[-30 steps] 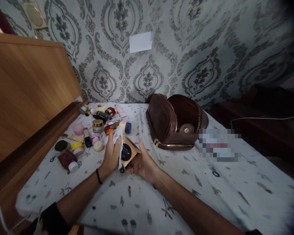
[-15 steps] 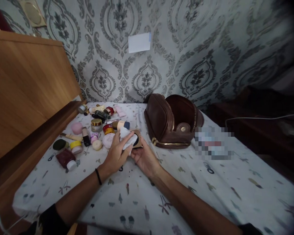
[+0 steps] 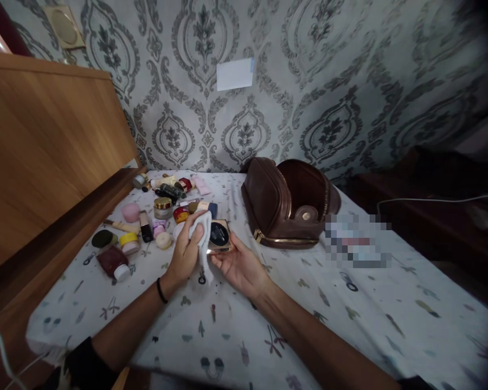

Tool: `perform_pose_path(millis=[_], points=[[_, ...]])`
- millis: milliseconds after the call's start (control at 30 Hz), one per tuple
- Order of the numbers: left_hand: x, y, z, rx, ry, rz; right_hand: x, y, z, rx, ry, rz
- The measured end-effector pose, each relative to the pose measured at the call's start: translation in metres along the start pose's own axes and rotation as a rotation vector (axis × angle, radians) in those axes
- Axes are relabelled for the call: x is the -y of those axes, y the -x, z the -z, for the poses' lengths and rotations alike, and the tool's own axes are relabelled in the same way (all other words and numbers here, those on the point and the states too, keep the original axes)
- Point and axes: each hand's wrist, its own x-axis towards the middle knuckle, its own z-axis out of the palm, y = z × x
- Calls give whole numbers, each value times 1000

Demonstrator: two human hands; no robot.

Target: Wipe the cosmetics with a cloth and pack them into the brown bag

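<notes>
My left hand (image 3: 184, 253), a black band on its wrist, is closed on a folded white cloth (image 3: 203, 230) whose loose end hangs down. Beside the cloth, my right hand (image 3: 242, 264) grips a square gold compact (image 3: 224, 247) with a round black centre, fingers beneath and thumb at its right edge. The compact is tilted up over the table. Just behind it lie a tube with a dark blue cap (image 3: 212, 209) and a red-and-gold jar (image 3: 181, 214). The cloth and left hand partly cover a pale pink round item.
Several cosmetics spread over the left side, among them a gold-lidded jar (image 3: 162, 207), a yellow-lidded jar (image 3: 129, 242) and a dark red bottle (image 3: 113, 263). An unzipped brown bag (image 3: 268, 206) stands to the right, near a blurred patch (image 3: 358, 241). A wooden panel (image 3: 52, 124) borders the left.
My left hand has drawn the cloth leftward off the compact, uncovering its black centre. My right hand still holds the compact. The view has shifted slightly.
</notes>
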Motion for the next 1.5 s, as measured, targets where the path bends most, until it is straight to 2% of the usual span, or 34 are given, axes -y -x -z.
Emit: perform_pose_path(millis=[167,367,467,567,633,733,867,967,1067,1167,1300,1400,1500], points=[[9,-1,-4,31,297,199,0,0,4,17,-16,-134],[15,-7,-6,94,572,344,-2,0,6,52,45,-190],[13,-9,-4,95,553,371,-7,-1,6,15,156,-154],[9,-9,-1,76,402,334,-11,-1,5,2,288,-100],[5,-7,0,104,306,322,-12,1,3,28,325,-118],[0,-4,0,159,287,352,-12,7,0,115,313,-144],[3,-5,1,115,259,361,-14,13,-2,152,348,-92],[9,-9,2,78,148,250,-15,12,-1,125,297,-87],[11,-8,0,92,-66,33,-11,7,-1,90,179,-86],[9,2,-5,184,-277,-172,-2,2,-1,35,111,-20],[8,15,-10,397,-472,-387,6,0,1,-32,50,32],[11,16,-7,461,-540,-453,8,-1,2,-49,0,79],[15,12,-3,413,-505,-415,10,-3,3,-40,-2,107]])
